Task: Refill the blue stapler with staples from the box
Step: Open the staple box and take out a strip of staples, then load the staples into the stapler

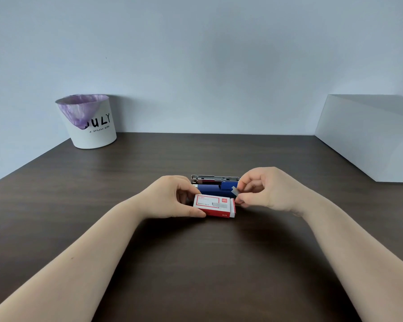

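My left hand (172, 198) grips the red-and-white cardboard staple box (214, 205); my right hand (263, 189) pinches a silvery staple strip (235, 191) just beside it. Behind the box, the blue plastic stapler (215, 185) lies open, unloaded.

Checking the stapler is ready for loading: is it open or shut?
Open: the blue stapler shows its metal staple channel exposed, behind the staple box.

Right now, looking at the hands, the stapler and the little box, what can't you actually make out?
Head view only:
- Blue stapler: both ends covered by the hands, lower part by the staple box.
- Box contents: unseen; the left hand hides one end.
- Box's small print: too small, partly blurred.
- Pale strip in the right hand: too small to be sure it is staples.
- Bin: inside hidden by its purple liner.
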A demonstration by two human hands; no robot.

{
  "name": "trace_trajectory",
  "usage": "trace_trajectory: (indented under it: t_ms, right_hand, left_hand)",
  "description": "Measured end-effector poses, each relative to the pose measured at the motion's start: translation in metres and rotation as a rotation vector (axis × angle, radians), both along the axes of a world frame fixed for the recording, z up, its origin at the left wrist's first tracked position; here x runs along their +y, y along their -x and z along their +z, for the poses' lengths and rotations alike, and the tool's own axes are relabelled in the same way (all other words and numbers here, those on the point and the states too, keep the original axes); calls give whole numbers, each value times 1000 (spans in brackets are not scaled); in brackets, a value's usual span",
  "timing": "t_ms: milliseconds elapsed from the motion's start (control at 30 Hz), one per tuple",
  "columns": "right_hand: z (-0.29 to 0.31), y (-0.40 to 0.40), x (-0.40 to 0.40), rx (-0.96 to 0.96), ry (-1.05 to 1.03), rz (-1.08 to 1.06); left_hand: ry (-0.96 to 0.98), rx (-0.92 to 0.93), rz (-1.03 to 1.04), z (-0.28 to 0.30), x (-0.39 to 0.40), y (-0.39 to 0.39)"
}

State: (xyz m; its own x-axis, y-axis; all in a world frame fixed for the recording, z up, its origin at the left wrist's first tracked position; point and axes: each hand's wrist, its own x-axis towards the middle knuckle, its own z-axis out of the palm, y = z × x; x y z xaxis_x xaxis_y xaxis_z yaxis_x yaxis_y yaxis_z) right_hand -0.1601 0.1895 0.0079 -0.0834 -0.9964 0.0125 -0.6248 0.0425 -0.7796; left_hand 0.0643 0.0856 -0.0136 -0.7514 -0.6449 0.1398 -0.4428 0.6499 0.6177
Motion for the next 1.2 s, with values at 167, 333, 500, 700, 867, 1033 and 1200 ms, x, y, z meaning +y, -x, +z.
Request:
trace_trajectory:
  t_ms: [167, 333, 500, 700, 867, 1033, 1200]
  right_hand:
    - [-3, -6, -2, 60, 26, 23]
    - [-5, -3, -4, 76, 52, 15]
    - [2, 4, -2, 98, 166, -22]
    - [8, 1, -2, 186, 236, -80]
    - [17, 0, -15, 280, 290, -187]
    - [17, -3, -27, 442, 175, -100]
    - [13, -3, -30, 523, 116, -61]
  left_hand:
    - [5, -4, -7, 2, 3, 2]
    - [46, -47, -7, 2, 3, 4]
    - [74, -65, -1, 2, 4, 4]
    - [2, -43, 35, 3, 3, -2]
    - [42, 211, 232, 6, -3, -3]
    - [75, 312, 455, -2, -17, -1]
    - [17, 113, 284, -12, -23, 0]
